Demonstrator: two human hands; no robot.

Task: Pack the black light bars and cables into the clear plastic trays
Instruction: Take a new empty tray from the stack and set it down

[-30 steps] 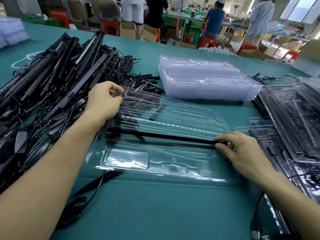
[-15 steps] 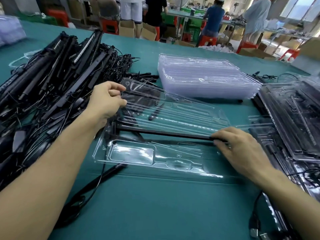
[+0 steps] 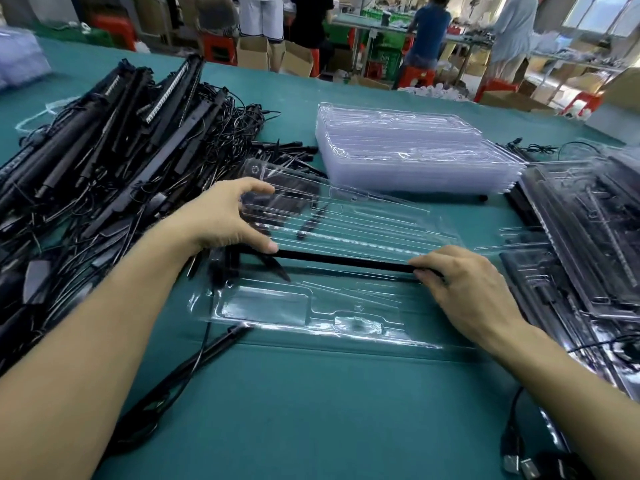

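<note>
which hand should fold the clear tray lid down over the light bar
Probably the left: the left hand holds the raised lid at its edge, while the right hand pinches the end of the black light bar.

Two hands (image 3: 214, 220) (image 3: 467, 292), one open tray (image 3: 346, 299), one held light bar (image 3: 346, 261).

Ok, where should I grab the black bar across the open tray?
Pinch its ends from above: the black bar is long, thin and lies flat across the clear tray. The right hand pinches one end; the left hand, gripping the lid, thumbs the other.
</note>
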